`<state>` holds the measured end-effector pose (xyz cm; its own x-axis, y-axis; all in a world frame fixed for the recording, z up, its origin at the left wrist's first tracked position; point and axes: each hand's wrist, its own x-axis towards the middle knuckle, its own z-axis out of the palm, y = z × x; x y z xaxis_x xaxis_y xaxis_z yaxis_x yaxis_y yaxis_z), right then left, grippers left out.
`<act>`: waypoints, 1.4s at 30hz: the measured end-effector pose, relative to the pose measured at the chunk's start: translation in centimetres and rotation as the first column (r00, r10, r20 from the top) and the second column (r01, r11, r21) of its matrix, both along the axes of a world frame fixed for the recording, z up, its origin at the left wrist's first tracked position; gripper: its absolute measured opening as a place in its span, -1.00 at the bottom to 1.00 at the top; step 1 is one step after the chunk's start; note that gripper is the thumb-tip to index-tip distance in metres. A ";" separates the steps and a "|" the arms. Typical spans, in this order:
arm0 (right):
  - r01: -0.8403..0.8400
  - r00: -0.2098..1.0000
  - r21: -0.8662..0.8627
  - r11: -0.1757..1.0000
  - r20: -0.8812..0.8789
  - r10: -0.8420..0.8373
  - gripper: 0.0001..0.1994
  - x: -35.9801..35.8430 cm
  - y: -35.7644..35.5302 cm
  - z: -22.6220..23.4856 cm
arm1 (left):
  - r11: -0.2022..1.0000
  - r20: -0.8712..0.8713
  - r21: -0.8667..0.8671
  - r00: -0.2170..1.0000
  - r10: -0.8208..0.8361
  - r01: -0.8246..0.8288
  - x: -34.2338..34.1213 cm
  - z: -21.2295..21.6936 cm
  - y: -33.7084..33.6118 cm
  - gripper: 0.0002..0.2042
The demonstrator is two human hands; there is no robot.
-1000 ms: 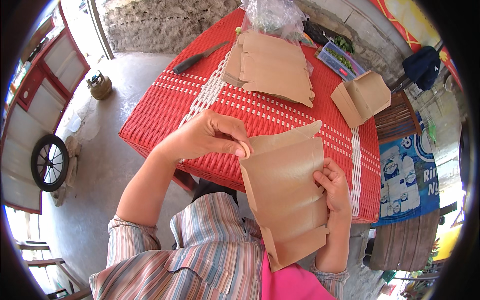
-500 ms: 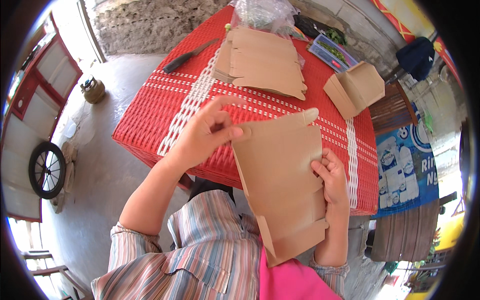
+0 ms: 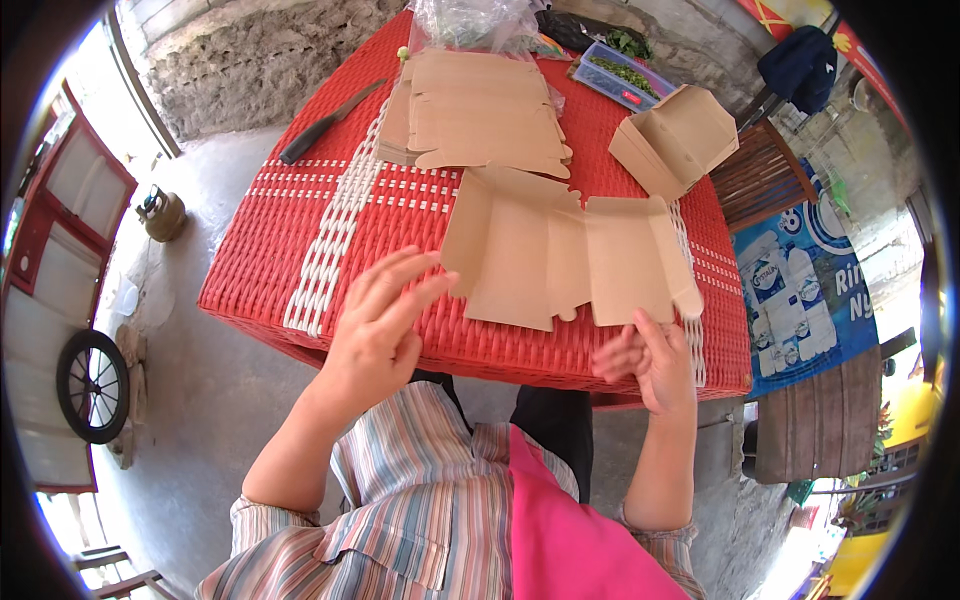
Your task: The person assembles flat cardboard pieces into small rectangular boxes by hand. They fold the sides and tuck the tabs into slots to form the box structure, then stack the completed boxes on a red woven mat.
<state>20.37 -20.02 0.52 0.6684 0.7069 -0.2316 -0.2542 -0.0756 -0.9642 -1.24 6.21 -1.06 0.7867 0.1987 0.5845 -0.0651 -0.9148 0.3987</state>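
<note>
By the front edge of the counter (image 3: 255, 265): unfolded carton (image 3: 566, 255). Left hand (image 3: 375, 328) and right hand (image 3: 658, 368) grips wide, empty; contact unclear. Careless nudge could slide it off.

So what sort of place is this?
Perhaps a semi-open home workspace or small food stall; I can't tell which. Signs are the rough wall, what looks like a gas cylinder and the stack of flat cardboard boxes.

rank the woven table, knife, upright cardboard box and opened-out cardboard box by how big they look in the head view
Largest to smallest:
1. woven table
2. opened-out cardboard box
3. upright cardboard box
4. knife
</note>
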 end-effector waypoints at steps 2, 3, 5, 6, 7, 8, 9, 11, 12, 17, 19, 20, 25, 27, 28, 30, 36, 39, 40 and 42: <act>-0.083 0.997 -0.050 0.995 -0.005 0.083 -0.57 -0.3 -1.1 0.0 | 1.000 -0.026 0.021 1.000 -0.002 0.002 0.7 -0.4 -0.6 -0.38; -0.137 0.990 -0.045 0.990 0.012 0.137 -0.57 -1.0 -1.2 0.1 | 1.000 -0.038 0.030 0.999 -0.003 0.004 1.0 -0.6 -0.8 -0.38; -0.235 0.970 -0.035 0.971 0.048 0.237 -0.59 -2.3 -1.2 0.7 | 0.998 -0.041 0.036 0.998 0.045 -0.044 1.9 -0.2 -0.4 -0.43; -0.320 0.947 -0.001 0.948 0.033 0.319 -0.74 -2.8 -1.0 1.1 | 0.997 -0.041 0.007 0.996 0.074 -0.073 2.3 -0.3 -0.2 -0.44; -0.331 0.943 0.065 0.942 0.057 0.327 -0.77 -3.5 -0.7 1.4 | 0.994 -0.039 -0.018 0.994 0.105 -0.106 2.7 -0.3 0.1 -0.45; -0.340 0.940 0.128 0.932 0.082 0.332 -0.80 -4.4 -0.2 1.7 | 0.993 0.005 -0.083 0.996 0.090 -0.089 3.4 -0.4 0.6 -0.53; -0.351 0.936 0.190 0.917 0.107 0.336 -0.82 -5.0 0.4 1.9 | 0.989 -0.033 -0.137 0.998 0.051 -0.055 3.7 -0.6 1.1 -0.59; -0.293 0.907 0.118 0.949 0.349 0.237 -0.90 -5.7 1.5 1.8 | 0.968 -0.102 -0.250 0.994 -0.044 0.017 4.2 -1.0 1.9 -0.69; -0.232 0.824 0.072 0.970 0.545 0.157 -0.90 -5.7 2.5 1.2 | 0.976 -0.091 -0.214 0.994 -0.063 0.043 4.2 -0.7 1.7 -0.71; -0.049 0.214 -0.214 0.975 0.952 0.220 -0.57 -6.2 4.7 0.4 | 0.982 -0.043 -0.111 0.986 -0.159 0.154 2.2 -0.9 -0.5 -0.76; -0.065 0.095 -0.329 0.942 0.938 0.334 -0.41 -6.4 4.6 -0.5 | 0.984 -0.008 -0.099 0.989 -0.150 0.149 1.2 -1.5 -1.3 -0.74; -0.074 0.063 -0.357 0.931 0.930 0.362 -0.41 -6.7 4.7 -0.8 | 0.987 0.011 -0.083 0.991 -0.133 0.134 0.7 -1.6 -1.8 -0.74; -0.139 -0.051 -0.448 0.883 0.894 0.445 -0.43 -6.6 4.4 -0.6 | 0.999 0.073 0.020 0.996 -0.048 0.046 -0.4 -2.1 -2.5 -0.75; -0.183 0.013 -0.374 0.909 0.924 0.383 -0.54 -6.1 4.6 -0.5 | 0.991 -0.018 -0.125 0.998 -0.053 0.050 -0.3 -1.6 -2.5 -0.80; -0.200 0.045 -0.333 0.921 0.936 0.348 -0.60 -5.7 4.8 -0.5 | 0.980 -0.062 -0.194 0.996 -0.061 0.048 0.0 -1.3 -2.5 -0.82; -0.229 0.198 -0.267 0.936 0.929 0.313 -0.74 -5.2 5.2 -0.5 | 0.958 -0.074 -0.285 0.996 -0.040 0.018 0.5 -0.9 -2.6 -0.88; -0.139 0.607 -0.421 0.896 0.679 0.413 -0.83 -4.0 7.6 1.2 | 0.778 -0.220 -0.613 0.976 0.003 -0.141 1.2 1.1 -3.0 -0.69; -0.035 0.618 -0.394 0.918 0.713 0.330 -0.78 -4.5 8.5 0.8 | 0.762 -0.251 -0.628 0.968 -0.007 -0.157 1.2 1.0 -3.0 -0.55; 0.004 0.597 -0.362 0.932 0.748 0.288 -0.74 -4.6 8.6 0.5 | 0.787 -0.246 -0.601 0.969 -0.016 -0.140 1.2 0.7 -3.0 -0.51; 0.069 0.315 -0.307 0.949 0.910 0.271 -0.72 -4.5 8.8 -0.1 | 0.839 -0.233 -0.521 0.972 0.037 -0.157 1.5 0.5 -3.1 -0.55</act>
